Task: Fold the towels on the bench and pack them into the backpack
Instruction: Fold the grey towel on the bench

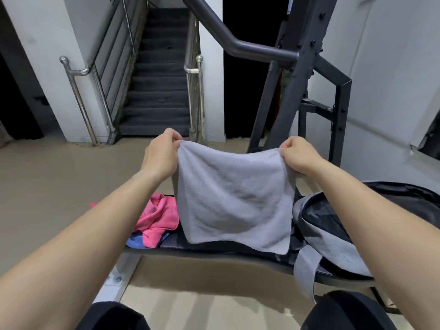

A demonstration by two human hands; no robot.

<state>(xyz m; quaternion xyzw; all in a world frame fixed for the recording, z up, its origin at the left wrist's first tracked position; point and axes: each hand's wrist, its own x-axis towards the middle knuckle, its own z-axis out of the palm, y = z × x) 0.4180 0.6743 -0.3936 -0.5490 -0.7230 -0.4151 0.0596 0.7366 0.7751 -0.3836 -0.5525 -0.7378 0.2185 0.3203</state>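
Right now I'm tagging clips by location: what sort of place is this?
Probably a gym corner by a stairwell: a padded bench, a black rack behind it, and stairs with handrails.

A black padded bench (pixel 173 241) stands on a beige floor (pixel 59 186). At its left end lies a crumpled pink towel (pixel 158 216) over a blue towel (pixel 135 241). At its right end lies an open grey backpack (pixel 329 246), one strap (pixel 304 277) hanging over the front edge.

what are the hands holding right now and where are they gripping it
A grey towel, pinched at its two top corners: left hand on one, right hand on the other.
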